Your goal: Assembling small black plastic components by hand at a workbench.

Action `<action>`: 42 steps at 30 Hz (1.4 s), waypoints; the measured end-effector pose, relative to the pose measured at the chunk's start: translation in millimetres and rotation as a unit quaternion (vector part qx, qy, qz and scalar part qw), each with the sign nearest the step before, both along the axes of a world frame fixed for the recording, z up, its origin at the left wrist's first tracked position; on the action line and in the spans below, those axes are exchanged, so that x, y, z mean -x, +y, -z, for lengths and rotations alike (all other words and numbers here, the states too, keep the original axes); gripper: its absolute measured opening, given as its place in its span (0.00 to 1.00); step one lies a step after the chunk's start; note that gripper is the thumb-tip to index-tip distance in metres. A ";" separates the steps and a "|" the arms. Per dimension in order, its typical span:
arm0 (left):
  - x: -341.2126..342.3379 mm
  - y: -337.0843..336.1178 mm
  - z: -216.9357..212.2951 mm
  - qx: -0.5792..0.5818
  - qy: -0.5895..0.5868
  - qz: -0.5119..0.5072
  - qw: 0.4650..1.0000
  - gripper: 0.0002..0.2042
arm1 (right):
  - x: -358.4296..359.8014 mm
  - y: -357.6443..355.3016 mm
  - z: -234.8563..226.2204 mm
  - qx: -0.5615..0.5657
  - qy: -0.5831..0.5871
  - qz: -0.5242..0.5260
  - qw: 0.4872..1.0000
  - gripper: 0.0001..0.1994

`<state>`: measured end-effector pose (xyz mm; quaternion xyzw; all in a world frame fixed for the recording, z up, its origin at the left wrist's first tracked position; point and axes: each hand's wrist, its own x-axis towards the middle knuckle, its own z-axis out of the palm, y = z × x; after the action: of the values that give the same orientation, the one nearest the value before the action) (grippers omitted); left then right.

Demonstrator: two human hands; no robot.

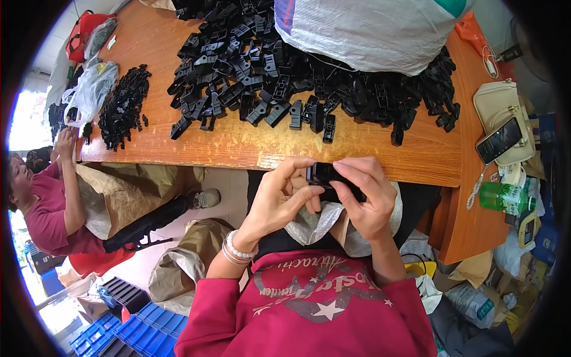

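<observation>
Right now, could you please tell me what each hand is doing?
Left hand: fingers closed on the black plastic part, pinching its left end.
Right hand: fingers closed over the same part from the right side.

Bright daylight — fisheye-bent, dark rim

Beyond the grip on the counter bulges a big white woven sack, far to its left lies a clear plastic bag, and to its right a dark-screened phone rests above a green labelled bottle.
</observation>
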<state>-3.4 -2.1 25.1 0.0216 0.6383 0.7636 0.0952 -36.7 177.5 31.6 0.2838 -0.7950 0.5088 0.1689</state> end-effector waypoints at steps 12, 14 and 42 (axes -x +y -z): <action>0.7 -1.7 -9.4 0.074 0.047 0.022 0.996 0.16 | -5.6 2.1 2.5 -0.019 0.012 -0.021 1.000 0.16; -1.5 -0.6 -6.3 0.064 0.025 0.010 0.998 0.16 | -3.4 4.3 4.6 0.026 -0.047 -0.057 0.997 0.15; 35.5 -25.6 17.5 0.269 0.085 -0.125 0.951 0.15 | 20.8 -14.8 27.8 -0.029 -0.115 0.130 0.984 0.14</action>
<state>-38.9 -27.7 7.6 -0.0198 0.8231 0.5651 -0.0535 -57.5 162.7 3.9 0.1227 -0.8538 0.4884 0.1323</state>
